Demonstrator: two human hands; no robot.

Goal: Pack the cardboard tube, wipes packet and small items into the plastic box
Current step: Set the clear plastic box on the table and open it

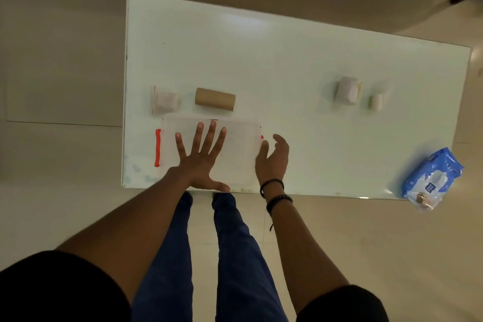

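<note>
A clear plastic box (236,136) with red side latches (157,148) lies lid-on at the table's near left edge. My left hand (202,158) rests flat on its lid, fingers spread. My right hand (271,158) curls around the box's right end at the latch there. Just beyond the box lies a brown cardboard tube (214,99) on its side, with a small white packet (164,100) to its left. A blue wipes packet (431,179) overhangs the table's near right corner. A white wrapped item (347,90) and a small white cylinder (376,101) sit at the right.
The white table (261,55) stands on a pale tiled floor. My legs in blue trousers are below the table's near edge. A dark object shows at the top right corner of the view.
</note>
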